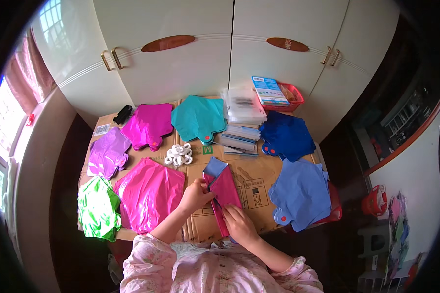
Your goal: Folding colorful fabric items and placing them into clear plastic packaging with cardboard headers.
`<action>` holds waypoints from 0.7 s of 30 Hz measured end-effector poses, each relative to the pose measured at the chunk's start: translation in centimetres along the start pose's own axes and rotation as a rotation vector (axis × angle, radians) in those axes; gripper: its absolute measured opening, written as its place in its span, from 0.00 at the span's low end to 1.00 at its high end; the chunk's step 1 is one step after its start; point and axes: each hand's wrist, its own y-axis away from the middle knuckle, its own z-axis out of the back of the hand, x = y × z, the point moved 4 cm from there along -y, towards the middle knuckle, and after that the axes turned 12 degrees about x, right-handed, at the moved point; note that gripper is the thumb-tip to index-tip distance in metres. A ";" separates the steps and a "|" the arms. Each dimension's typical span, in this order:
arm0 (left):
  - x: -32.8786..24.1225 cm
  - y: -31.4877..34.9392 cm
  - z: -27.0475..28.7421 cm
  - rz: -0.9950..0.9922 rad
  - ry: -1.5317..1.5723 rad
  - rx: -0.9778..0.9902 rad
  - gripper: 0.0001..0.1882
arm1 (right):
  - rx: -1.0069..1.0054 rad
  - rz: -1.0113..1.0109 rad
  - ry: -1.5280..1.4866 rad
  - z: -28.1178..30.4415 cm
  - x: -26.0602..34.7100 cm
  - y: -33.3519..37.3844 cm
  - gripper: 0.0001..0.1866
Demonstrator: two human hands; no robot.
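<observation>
A folded pink foil sheet, perhaps a flat foil balloon, lies on the cardboard in front of me. A blue-grey piece shows at its far end. My left hand pinches the sheet's left edge with thumb and fingers, near a thin dark strip or gap. Lower down, my right hand grips the near part of the sheet, its fingers bent over the foil. To the left is a pile of matching pink foil sheets. White ring-shaped rolls sit just beyond my left hand.
Foil piles ring the cardboard-covered table: green, purple, magenta, teal, dark blue, light blue. Clear sleeves, stacked packs and a red basket stand before the cabinet.
</observation>
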 end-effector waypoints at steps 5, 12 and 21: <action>-0.3 -0.9 -0.3 -0.053 -0.454 -0.207 0.23 | 0.006 -0.006 0.003 -0.1 0.0 0.0 0.16; -1.8 0.0 1.4 -0.159 -0.666 -0.549 0.20 | 0.024 0.035 -0.002 -0.4 -0.5 -0.8 0.16; 0.2 3.2 -4.0 -0.499 -0.863 -0.004 0.50 | 0.070 0.014 -0.054 -0.8 -0.9 -1.0 0.16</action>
